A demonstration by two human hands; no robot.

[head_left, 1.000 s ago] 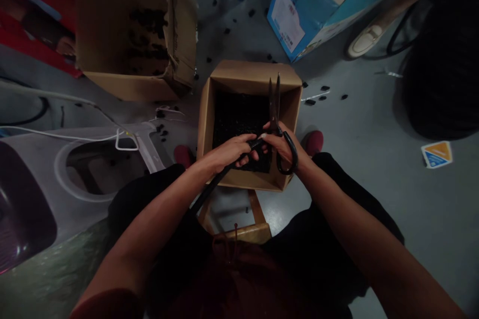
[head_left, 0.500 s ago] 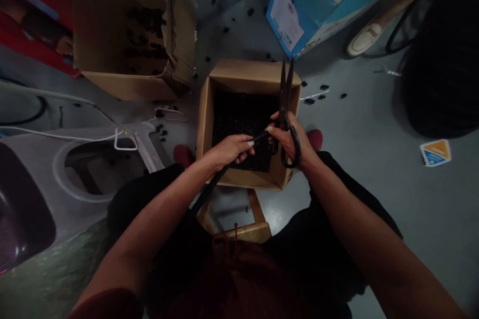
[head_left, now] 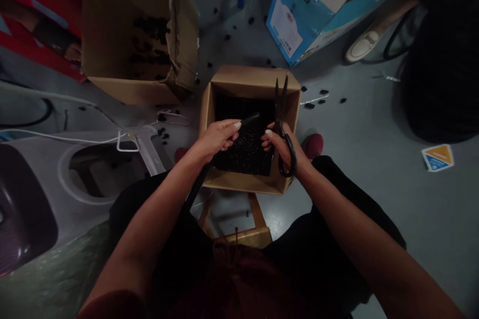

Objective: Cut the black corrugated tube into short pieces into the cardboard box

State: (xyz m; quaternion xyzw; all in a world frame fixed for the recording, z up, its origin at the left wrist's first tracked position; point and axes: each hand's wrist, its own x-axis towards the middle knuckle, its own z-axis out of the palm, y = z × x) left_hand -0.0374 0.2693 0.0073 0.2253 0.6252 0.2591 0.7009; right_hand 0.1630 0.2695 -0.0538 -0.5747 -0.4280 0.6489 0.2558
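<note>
The left hand is curled closed around a black ribbed tube, pinching it between thumb and fingers, with a short end poking out past the fingertips and the rest running back down toward the person's lap. Just beside it, the right hand grips black-handled scissors, blades pointing away from the person and slightly parted, the tube's end near them but not between the blades. Directly under both hands sits a cardboard box holding a heap of black ribbed pieces. Past the left hand stands a second cardboard box with black pieces inside, and beyond the right hand loose black pieces lie on the floor. A blue carton stands further ahead.
</note>
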